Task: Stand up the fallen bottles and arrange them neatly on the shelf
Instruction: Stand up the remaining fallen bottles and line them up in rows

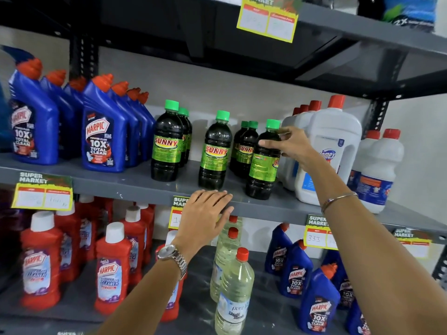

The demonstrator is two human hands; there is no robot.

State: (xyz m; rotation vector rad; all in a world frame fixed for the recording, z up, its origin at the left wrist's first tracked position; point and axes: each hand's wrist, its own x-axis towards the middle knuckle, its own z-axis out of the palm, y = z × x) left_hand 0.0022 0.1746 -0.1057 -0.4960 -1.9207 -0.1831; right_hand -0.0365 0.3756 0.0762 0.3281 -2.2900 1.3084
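Observation:
Several dark Sunny bottles with green caps stand upright on the grey middle shelf (135,182). The nearest right one (262,165) stands at the shelf's front, its label turned sideways. My right hand (287,143) grips its shoulder just below the cap. Another Sunny bottle (215,151) stands alone in the middle, and a row (168,141) stands to its left. Two more (244,146) sit behind the held one. My left hand (205,213) rests flat on the shelf's front edge, fingers spread, holding nothing.
Blue Harpic bottles (104,126) fill the shelf's left; white Domex jugs (331,146) crowd the right, close behind my right hand. Below stand red Harpic bottles (112,269), clear bottles (235,286) and more blue Harpic (316,301). Price tags (42,192) hang from shelf edges.

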